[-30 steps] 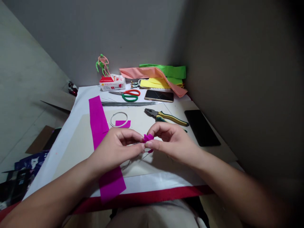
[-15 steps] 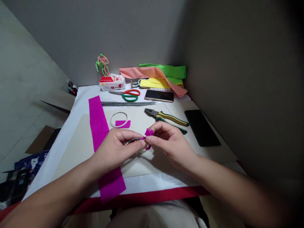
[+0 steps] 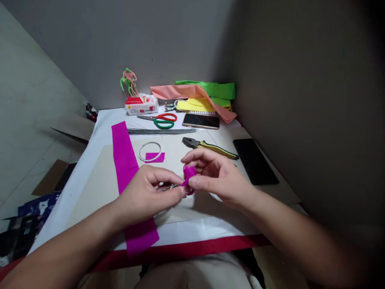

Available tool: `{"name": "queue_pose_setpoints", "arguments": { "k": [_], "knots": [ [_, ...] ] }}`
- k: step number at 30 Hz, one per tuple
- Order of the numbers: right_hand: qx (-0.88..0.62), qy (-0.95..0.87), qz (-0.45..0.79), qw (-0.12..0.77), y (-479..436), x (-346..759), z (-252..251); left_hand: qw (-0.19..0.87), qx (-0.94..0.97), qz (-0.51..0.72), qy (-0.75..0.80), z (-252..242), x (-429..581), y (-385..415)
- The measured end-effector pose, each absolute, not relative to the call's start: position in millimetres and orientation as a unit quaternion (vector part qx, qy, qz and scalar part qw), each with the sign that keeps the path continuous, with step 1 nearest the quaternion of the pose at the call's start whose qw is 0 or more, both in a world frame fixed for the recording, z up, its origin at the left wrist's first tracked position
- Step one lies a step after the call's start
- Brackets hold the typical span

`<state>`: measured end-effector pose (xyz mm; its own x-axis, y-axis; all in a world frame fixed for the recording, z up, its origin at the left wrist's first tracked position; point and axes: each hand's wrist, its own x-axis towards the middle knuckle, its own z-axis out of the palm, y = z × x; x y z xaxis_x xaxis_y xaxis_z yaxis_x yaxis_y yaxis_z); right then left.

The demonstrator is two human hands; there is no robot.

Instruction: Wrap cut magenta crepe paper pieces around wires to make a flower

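As your right hand [image 3: 223, 173] parts its fingers toward eleven o'clock, your left hand [image 3: 150, 193] pinches the magenta strip [image 3: 189, 173], apparently steadying it.

Seen from a camera worn on the person's head, the fingers [image 3: 165, 175] of the left hand [image 3: 148, 194] and right hand [image 3: 225, 180] sit just below mid-frame, the lens facing forward and tilted down over a table [image 3: 100, 128]. This one view looks from above and behind the fingers, near enough that both forearms [image 3: 90, 228] loom large from the lower corners, yet wide enough to take in the grey wall [image 3: 168, 40] beyond the fingers and the floor [image 3: 27, 168] well to their left. The wearer's lap [image 3: 192, 275] fills the bottom edge, nearer the lens than the fingers, with a dark partition [image 3: 300, 100] to their right
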<state>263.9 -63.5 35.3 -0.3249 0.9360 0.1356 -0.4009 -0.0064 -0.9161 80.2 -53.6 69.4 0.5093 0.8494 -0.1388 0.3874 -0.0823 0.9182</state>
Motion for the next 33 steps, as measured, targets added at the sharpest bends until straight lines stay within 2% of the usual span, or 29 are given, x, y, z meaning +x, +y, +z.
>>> {"name": "queue_pose_setpoints", "arguments": {
  "k": [3, 10, 16, 18, 23, 33],
  "knots": [
    [-0.270, -0.503, 0.666, 0.480, -64, 265, 38, 0.499, 0.714, 0.223, 0.437, 69, 80, -53],
    [-0.253, -0.494, 0.635, 0.537, -65, 264, 36, 0.528, 0.696, 0.229, 0.430, 67, 81, -52],
    [-0.312, -0.405, 0.627, 0.588, -56, 267, 32, 0.545, 0.670, 0.239, 0.443, 63, 79, -49],
    [-0.332, -0.405, 0.635, 0.568, -54, 268, 33, 0.544, 0.667, 0.234, 0.451, 62, 79, -49],
    [-0.314, -0.459, 0.708, 0.436, -58, 268, 36, 0.553, 0.666, 0.223, 0.448, 62, 80, -49],
    [-0.284, -0.467, 0.708, 0.446, -62, 266, 37, 0.557, 0.663, 0.221, 0.449, 64, 84, -47]
  ]
}}
